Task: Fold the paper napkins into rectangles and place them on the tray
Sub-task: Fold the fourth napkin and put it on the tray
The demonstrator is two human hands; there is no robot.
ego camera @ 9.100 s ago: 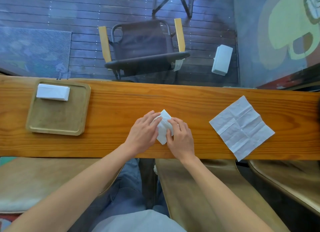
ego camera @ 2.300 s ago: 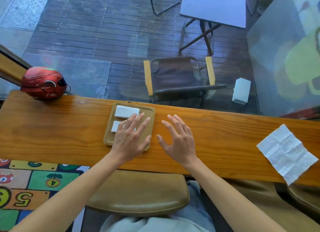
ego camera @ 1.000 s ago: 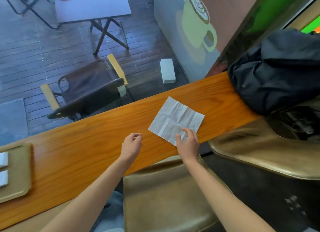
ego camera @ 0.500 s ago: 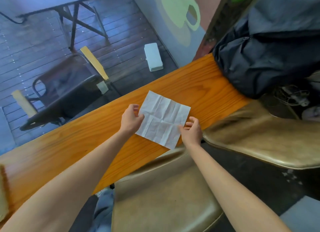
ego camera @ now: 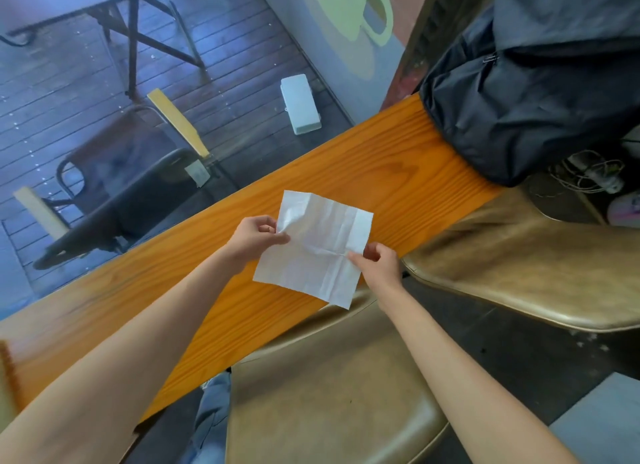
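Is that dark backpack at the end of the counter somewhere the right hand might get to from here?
Probably yes, but not right now. The right hand is pinching the napkin, as is the left hand. Only bare counter lies between it and the backpack.

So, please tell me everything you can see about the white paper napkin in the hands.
The napkin is thin white paper, unfolded into one roughly square sheet marked with crease lines. It is lifted over the wooden counter. The left hand pinches its left edge, crumpling the paper there; the right hand pinches its right edge. Its near corner hangs past the counter's edge.
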